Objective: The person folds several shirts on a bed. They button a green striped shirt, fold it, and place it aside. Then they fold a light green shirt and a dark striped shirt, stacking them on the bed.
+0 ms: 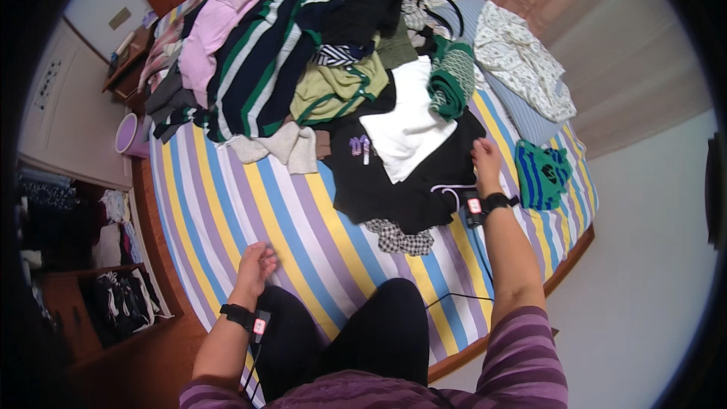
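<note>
My left hand (257, 266) is above the striped bedspread (284, 210) near my left knee, fingers loosely bent and holding nothing. At the right edge of a black garment (386, 193) is my right hand (487, 166), its fingers curled; whether they grip the cloth is unclear. A pale hanger (450, 189) lies on the black garment, its far end running behind my right hand. On top of that garment lies a white folded cloth (409, 130), with a rolled green patterned textile (452, 80) at its upper right. Black-and-white checked fabric (402, 237) shows below the black garment.
A heap of clothes, including a striped knit (267, 57) and a pink garment (227, 23), covers the far bed. A green-blue striped item (542, 175) lies right. Black cables (460, 295) run from my wrist devices. An open drawer (125, 301) stands at left, near a bin (132, 135).
</note>
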`<action>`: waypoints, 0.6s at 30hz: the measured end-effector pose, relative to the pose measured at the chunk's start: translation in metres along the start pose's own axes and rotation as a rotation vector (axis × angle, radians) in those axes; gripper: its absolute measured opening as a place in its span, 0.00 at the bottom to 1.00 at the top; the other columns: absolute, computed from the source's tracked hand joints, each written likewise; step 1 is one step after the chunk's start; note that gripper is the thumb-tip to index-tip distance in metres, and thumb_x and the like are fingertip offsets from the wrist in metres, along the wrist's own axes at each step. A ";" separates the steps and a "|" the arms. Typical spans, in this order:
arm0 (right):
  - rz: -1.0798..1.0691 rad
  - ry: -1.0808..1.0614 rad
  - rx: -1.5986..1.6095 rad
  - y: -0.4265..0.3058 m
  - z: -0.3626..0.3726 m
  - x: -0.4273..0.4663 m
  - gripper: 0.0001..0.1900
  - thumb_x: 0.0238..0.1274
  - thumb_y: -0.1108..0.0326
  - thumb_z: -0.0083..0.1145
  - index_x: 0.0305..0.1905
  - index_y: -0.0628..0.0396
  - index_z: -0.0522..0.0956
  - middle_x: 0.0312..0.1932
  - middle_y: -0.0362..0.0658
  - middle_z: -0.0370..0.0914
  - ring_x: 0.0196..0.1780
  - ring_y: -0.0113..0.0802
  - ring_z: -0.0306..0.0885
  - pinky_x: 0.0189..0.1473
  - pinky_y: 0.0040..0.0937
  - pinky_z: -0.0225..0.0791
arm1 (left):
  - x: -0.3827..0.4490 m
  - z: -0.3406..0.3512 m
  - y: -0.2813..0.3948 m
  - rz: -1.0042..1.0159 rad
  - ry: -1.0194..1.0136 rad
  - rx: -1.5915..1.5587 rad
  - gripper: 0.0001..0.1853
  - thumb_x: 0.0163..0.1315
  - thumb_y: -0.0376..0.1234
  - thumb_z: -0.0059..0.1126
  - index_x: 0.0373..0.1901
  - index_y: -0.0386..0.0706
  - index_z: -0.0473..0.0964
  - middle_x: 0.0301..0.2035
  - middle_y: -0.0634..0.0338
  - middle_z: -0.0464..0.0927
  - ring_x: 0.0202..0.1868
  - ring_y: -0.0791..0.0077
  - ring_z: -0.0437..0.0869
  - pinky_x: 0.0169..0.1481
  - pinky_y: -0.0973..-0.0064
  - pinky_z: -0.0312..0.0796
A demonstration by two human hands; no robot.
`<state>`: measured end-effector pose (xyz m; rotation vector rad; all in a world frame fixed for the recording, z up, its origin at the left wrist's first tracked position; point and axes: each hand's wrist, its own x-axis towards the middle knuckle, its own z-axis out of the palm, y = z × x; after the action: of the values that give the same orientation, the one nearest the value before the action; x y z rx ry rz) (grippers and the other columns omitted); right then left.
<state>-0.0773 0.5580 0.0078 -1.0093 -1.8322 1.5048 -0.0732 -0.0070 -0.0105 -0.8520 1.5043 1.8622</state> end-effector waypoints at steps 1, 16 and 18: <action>-0.157 -0.111 -0.076 -0.011 0.032 -0.001 0.12 0.57 0.64 0.58 0.43 0.57 0.76 0.30 0.41 0.78 0.33 0.32 0.77 0.35 0.26 0.70 | -0.002 -0.001 0.000 0.001 -0.001 0.002 0.11 0.65 0.38 0.47 0.45 0.44 0.67 0.33 0.63 0.73 0.30 0.77 0.76 0.35 0.81 0.72; -0.148 -0.387 -0.430 -0.064 0.272 -0.016 0.18 0.54 0.60 0.61 0.42 0.65 0.77 0.36 0.48 0.81 0.38 0.38 0.78 0.42 0.31 0.69 | -0.024 -0.045 0.030 0.011 0.070 -0.016 0.11 0.65 0.37 0.49 0.45 0.43 0.68 0.34 0.60 0.74 0.32 0.74 0.77 0.37 0.79 0.72; -0.154 -0.467 -0.325 -0.063 0.269 -0.029 0.14 0.58 0.62 0.57 0.39 0.64 0.77 0.29 0.45 0.79 0.32 0.34 0.76 0.37 0.31 0.68 | -0.020 -0.040 0.041 0.063 0.022 0.028 0.10 0.65 0.36 0.49 0.45 0.44 0.68 0.33 0.62 0.74 0.31 0.77 0.77 0.35 0.81 0.73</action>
<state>-0.2896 0.3784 0.0122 -0.6651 -2.4829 1.4631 -0.0882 -0.0552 0.0233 -0.8232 1.5836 1.8779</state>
